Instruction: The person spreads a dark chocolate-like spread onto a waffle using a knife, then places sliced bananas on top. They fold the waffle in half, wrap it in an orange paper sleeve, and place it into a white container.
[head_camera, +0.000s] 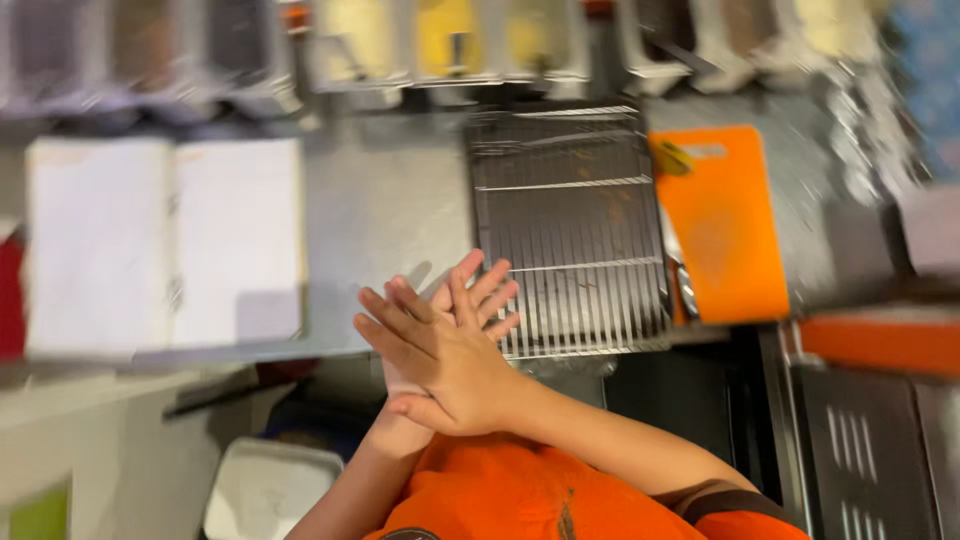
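While the right hand lies flat across the left hand, palm pressed to palm with the fingers straight and fanned out, neither one holds anything. They hover together over the near edge of a grey metal worktop, just beside a rectangular wire rack of thin parallel bars whose front corner sits touching distance from the fingertips. Right of the rack lies a smooth orange plastic cutting board with a slot handle at its far end. To the left rest two flat white rectangular sheets, side by side. Blurred bins of yellowish and brown contents line the back. Orange sleeves fill the bottom.
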